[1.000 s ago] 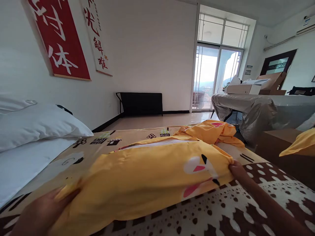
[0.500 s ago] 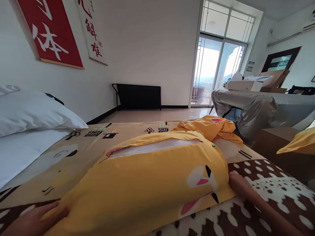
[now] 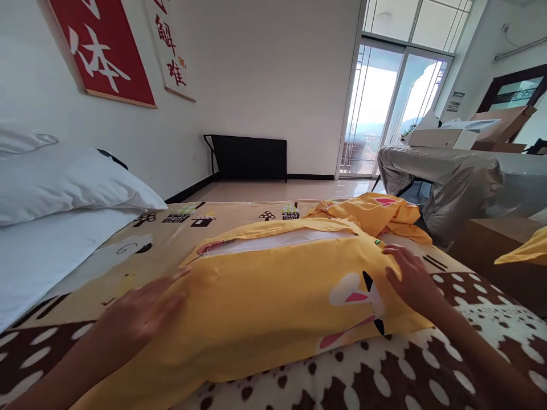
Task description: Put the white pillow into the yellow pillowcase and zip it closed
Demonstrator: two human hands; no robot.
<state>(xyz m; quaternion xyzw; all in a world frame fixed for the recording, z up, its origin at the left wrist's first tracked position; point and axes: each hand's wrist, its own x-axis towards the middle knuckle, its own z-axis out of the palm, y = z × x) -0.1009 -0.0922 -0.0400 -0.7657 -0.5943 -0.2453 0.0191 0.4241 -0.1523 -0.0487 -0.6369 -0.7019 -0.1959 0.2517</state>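
A pillow in a yellow cartoon-print pillowcase lies flat on the bed in front of me, its open end showing a strip of white pillow at the far side. My left hand rests on the pillow's left end with fingers stretched out flat. My right hand lies on its right end, fingers spread and open. Neither hand grips the cloth.
Two white pillows are stacked at the left by the wall. A crumpled yellow cloth lies beyond the pillow. The patterned bedspread covers the bed. A plastic-covered table with boxes stands to the right, a cardboard box below it.
Both hands let go of the pillow's near corners and moved forward onto its ends, now lying flat. The pillow settled onto the bed.
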